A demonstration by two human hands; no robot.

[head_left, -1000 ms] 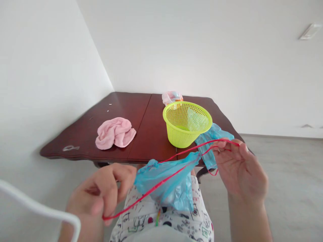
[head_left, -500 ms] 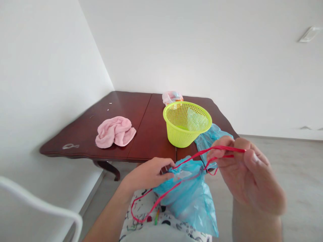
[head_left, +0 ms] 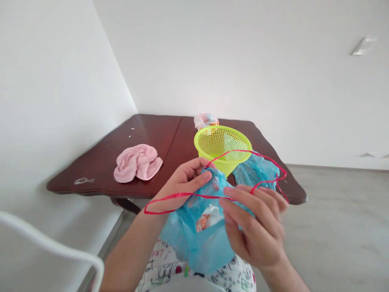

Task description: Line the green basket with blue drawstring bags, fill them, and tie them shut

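A blue plastic bag (head_left: 197, 239) hangs in front of my lap, its mouth gathered between my hands. A red drawstring (head_left: 164, 198) runs through its top and loops out on both sides. My left hand (head_left: 185, 182) pinches the bag's upper edge. My right hand (head_left: 255, 227) grips the bag's edge and the red string at the lower right. Through the bag's opening, a crumpled white and orange item (head_left: 206, 219) shows. The rest of the bag's contents are hidden.
A dark red wooden table (head_left: 170, 142) holds a lime green plastic basket (head_left: 221, 146), a pink towel (head_left: 136, 163), a second blue bag (head_left: 255, 172) and a pink-white bundle (head_left: 206, 121). A white chair back (head_left: 45, 239) curves at lower left.
My hands have moved closer together over the bag. The bag now hangs lower and shows the white and orange item. The red string has shifted into wider loops.
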